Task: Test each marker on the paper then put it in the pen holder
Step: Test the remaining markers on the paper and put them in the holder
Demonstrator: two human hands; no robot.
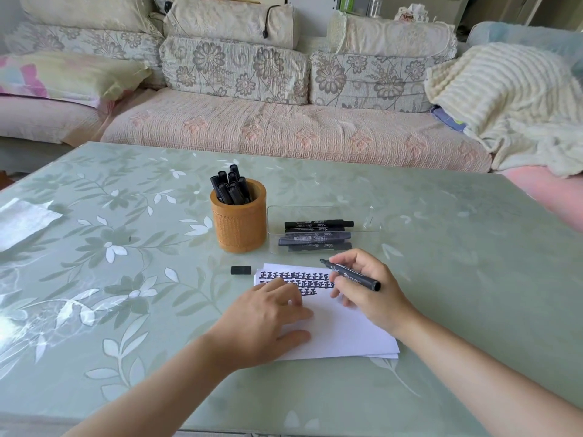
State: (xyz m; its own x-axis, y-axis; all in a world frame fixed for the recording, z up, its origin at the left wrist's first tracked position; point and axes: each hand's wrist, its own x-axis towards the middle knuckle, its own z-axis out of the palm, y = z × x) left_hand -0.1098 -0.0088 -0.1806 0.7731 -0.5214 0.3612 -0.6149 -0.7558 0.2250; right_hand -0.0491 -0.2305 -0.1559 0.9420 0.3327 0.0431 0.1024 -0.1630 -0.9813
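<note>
- Only one view: a wide-angle camera worn on the person's head.
- It looks forward and down across the table from the person's own side, and both forearms come in from the bottom edge.
- It's pretty close in. The left hand, the right hand and the paper sit just below mid-frame, and you can see the print on the marker barrel.
- It faces the sofa beyond the far table edge, which fills the top third.
</note>
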